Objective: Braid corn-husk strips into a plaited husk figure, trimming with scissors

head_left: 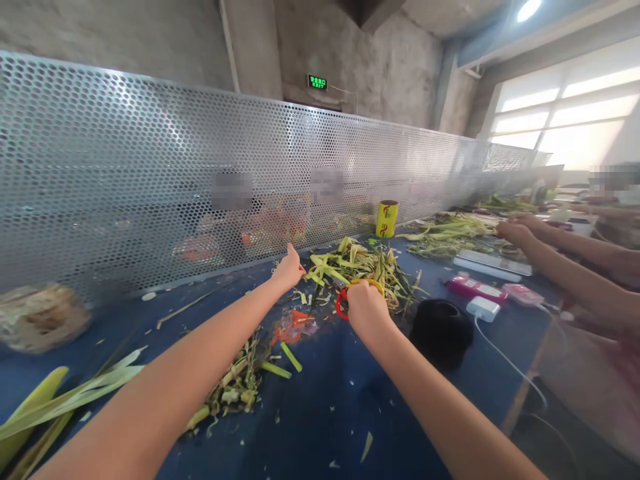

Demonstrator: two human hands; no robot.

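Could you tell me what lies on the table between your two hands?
Head view: between left hand and right hand lie yellow-green leaf strips and small cuttings on the blue table.
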